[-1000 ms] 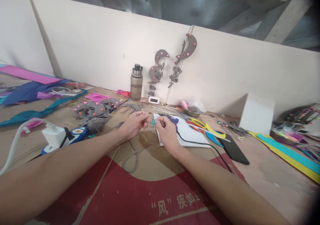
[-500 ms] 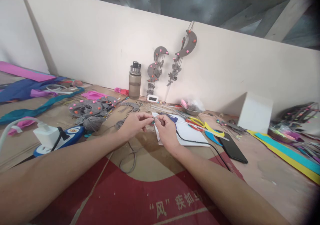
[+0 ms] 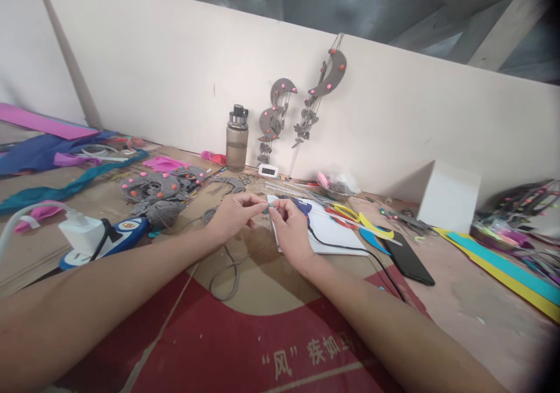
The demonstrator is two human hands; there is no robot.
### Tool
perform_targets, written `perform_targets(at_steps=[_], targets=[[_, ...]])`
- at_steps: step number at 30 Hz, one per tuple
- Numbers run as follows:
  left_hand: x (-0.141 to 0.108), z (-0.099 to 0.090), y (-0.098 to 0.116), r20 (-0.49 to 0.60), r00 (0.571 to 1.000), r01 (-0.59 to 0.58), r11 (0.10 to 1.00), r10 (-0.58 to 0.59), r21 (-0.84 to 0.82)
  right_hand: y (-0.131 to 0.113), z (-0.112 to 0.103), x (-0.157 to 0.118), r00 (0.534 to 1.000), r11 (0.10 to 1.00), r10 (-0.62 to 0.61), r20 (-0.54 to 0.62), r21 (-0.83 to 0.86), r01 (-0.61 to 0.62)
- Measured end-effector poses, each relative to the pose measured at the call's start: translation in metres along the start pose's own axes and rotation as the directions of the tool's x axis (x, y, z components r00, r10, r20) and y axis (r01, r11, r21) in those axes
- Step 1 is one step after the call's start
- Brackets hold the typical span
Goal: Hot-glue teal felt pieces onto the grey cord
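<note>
Running out of frame at left, a pink strip (image 3: 44, 122) lies beside blue cloth (image 3: 30, 160) that is also cropped. A white cable (image 3: 20, 224), cut off by the same edge, meets a charger (image 3: 85, 235) covering part of a power strip (image 3: 126, 232). Dotted grey cutouts (image 3: 153, 188) overlap behind a yarn ball (image 3: 164, 213), too tangled to count. The left forearm (image 3: 144, 276), itself cropped, hides part of a grey cord (image 3: 236, 279).

The left hand (image 3: 234, 215) brings thumb and forefinger together, with hardly any gap, on a tiny teal piece (image 3: 270, 205). The piece sits between the two hands above the cardboard (image 3: 258, 247), mostly masked by fingertips, its shape unreadable. The right hand (image 3: 290, 227) pinches it from the other side, thumb and forefinger closed, the remaining fingers largely out of sight.

Behind that hand, only part of a blue tool (image 3: 303, 207) shows, and a white sheet (image 3: 341, 245) is partly covered. Scissors (image 3: 343, 211) are hard to separate from the items around them. The right forearm (image 3: 371, 305) blocks the end of the printed lettering (image 3: 282, 365). Beyond a phone (image 3: 411, 260), a yellow strip (image 3: 510, 279) leaves the frame at right, near a jumbled, indistinct heap (image 3: 503, 235).
</note>
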State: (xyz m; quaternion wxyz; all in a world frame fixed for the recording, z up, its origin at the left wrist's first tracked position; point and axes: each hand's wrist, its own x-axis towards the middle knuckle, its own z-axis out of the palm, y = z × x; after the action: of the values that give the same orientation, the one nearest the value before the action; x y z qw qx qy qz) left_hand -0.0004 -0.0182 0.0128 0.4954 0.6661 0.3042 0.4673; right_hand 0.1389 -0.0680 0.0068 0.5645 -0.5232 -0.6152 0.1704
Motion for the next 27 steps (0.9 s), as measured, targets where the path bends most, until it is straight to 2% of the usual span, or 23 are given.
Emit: perform_targets(at_steps=[5, 10, 16, 19, 21, 22, 25, 26, 27], targets=[[0.002, -0.001, -0.001, -0.065, 0.998, 0.006, 0.999, -0.009, -0.042, 0.0, 0.002, 0.0, 1.0, 0.999, -0.002, -0.01, 0.035, 0.002], [0.003, -0.002, 0.0, -0.106, 0.994, 0.003, 1.0, -0.004, -0.011, -0.003, 0.001, -0.001, 1.0, 1.0, -0.017, 0.018, 0.014, 0.017], [0.013, -0.017, -0.008, -0.2, 0.979, -0.023, 0.997, 0.037, 0.069, -0.013, 0.001, -0.005, 0.982, 0.998, -0.002, 0.187, -0.064, 0.014], [0.019, -0.024, -0.017, -0.234, 0.971, -0.041, 0.999, 0.047, 0.029, -0.02, 0.002, -0.011, 0.962, 0.982, -0.08, 0.26, -0.148, 0.121], [0.021, -0.026, -0.021, -0.254, 0.967, -0.051, 0.998, 0.039, -0.041, -0.027, 0.003, -0.017, 0.914, 0.926, -0.217, 0.344, -0.222, 0.304], [0.022, -0.027, -0.022, -0.258, 0.966, -0.053, 0.995, 0.029, -0.085, -0.031, 0.003, -0.021, 0.862, 0.867, -0.303, 0.406, -0.258, 0.427], [0.02, -0.027, -0.02, -0.23, 0.973, -0.046, 0.974, -0.006, -0.223, -0.042, 0.0, -0.027, 0.631, 0.582, -0.518, 0.577, -0.303, 0.755], [0.02, -0.027, -0.019, -0.213, 0.977, -0.042, 0.965, -0.015, -0.261, -0.046, -0.002, -0.027, 0.576, 0.507, -0.564, 0.592, -0.303, 0.807], [0.019, -0.027, -0.017, -0.194, 0.981, -0.035, 0.957, -0.023, -0.289, -0.048, -0.005, -0.025, 0.554, 0.47, -0.596, 0.582, -0.307, 0.828]])
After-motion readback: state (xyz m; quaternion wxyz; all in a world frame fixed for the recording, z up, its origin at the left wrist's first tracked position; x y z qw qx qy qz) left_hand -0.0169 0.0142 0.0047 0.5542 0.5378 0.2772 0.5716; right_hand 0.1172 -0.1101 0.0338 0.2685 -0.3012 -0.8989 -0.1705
